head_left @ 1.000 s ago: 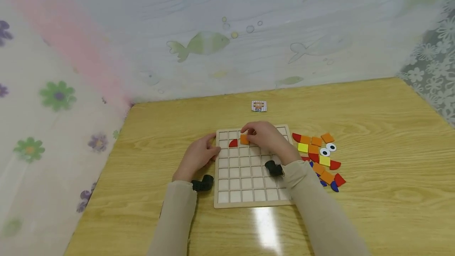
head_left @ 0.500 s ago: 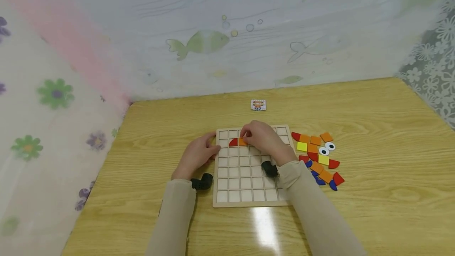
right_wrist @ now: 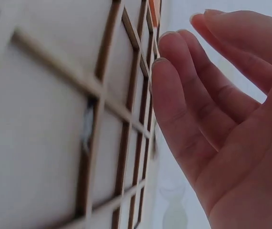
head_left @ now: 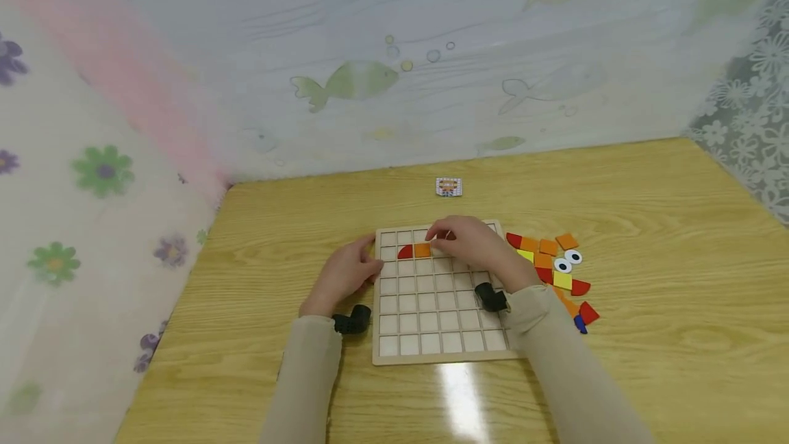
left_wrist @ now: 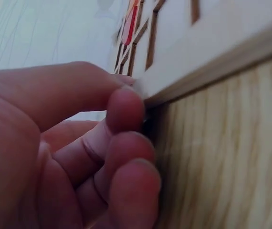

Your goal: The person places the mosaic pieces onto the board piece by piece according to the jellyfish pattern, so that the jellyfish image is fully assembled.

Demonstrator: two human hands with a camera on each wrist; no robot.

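Observation:
A wooden grid board (head_left: 438, 302) lies on the table between my hands. My left hand (head_left: 343, 273) holds its left edge; in the left wrist view the thumb rests at the rim and the curled fingertips (left_wrist: 135, 188) sit against the side. In the upper part of the grid, a red quarter-circle tile (head_left: 405, 251) and an orange square tile (head_left: 422, 250) fill neighbouring cells. My right hand (head_left: 474, 247) hovers just right of the orange square, thumb and fingers apart. The right wrist view shows bent, loose fingers (right_wrist: 169, 90) with nothing between them.
Right of the board lie loose tiles: orange squares (head_left: 566, 241), yellow squares (head_left: 563, 280), red quarter-circles (head_left: 581, 287), a blue piece (head_left: 581, 324) and two eye discs (head_left: 572, 257). A small pattern card (head_left: 448, 187) lies beyond the board. A patterned wall covering (head_left: 345, 122) backs the table.
The orange square went down into the cell beside the red quarter-circle. My right hand has let it go and shifted right. My left hand has stayed at the board's edge.

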